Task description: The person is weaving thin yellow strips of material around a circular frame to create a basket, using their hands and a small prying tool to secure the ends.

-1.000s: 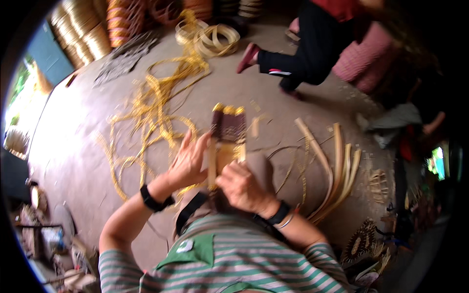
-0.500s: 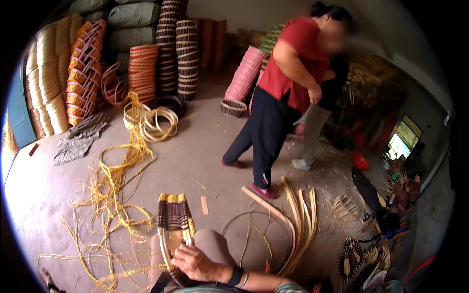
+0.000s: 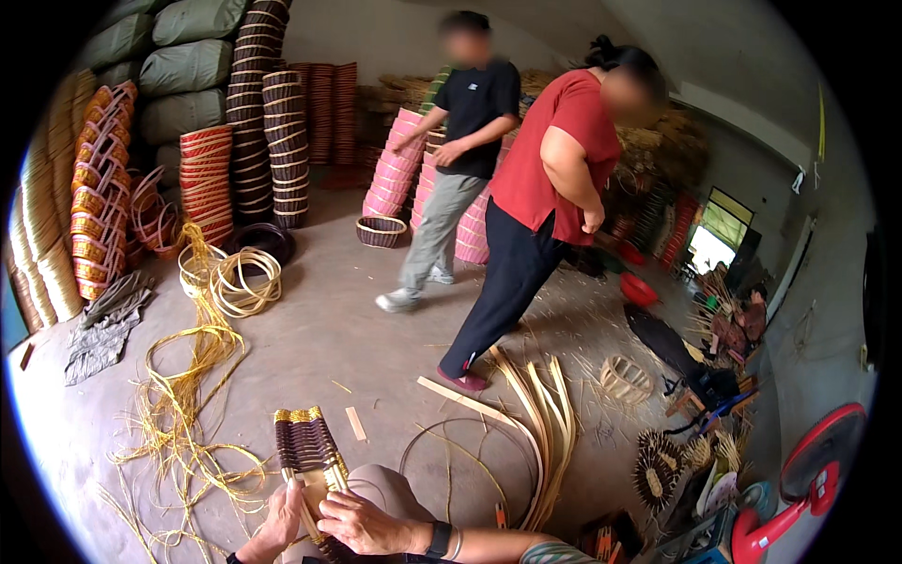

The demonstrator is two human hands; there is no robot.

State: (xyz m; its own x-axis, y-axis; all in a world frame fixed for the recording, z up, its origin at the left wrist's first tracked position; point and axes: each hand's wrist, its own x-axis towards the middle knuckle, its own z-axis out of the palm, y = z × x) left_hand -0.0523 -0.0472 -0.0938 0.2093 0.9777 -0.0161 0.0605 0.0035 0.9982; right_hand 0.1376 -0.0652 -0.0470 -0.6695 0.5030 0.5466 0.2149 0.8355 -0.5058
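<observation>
In the lower middle a narrow woven piece [image 3: 302, 438], dark brown with a yellow top edge and pale side strips, stands over my knees. My left hand [image 3: 280, 520] is closed on its left side, thumb along the pale strip. My right hand [image 3: 352, 524] grips the lower right part with bent fingers, hiding some of it. Loose yellow cords [image 3: 193, 385] lie on the floor to the left, and long pale strips [image 3: 545, 423] fan out to the right.
A person in red [image 3: 554, 169] stands ahead beside strips on the floor; a person in black [image 3: 470, 122] stands farther back. Stacked baskets [image 3: 202, 179] and wrapped bundles [image 3: 193, 66] line the back left. A red fan [image 3: 789, 508] and scattered materials crowd the right.
The view has tilted up. The person in red has shifted left; the person in black has come into sight from behind them. My left hand is back in sight on the woven piece.
</observation>
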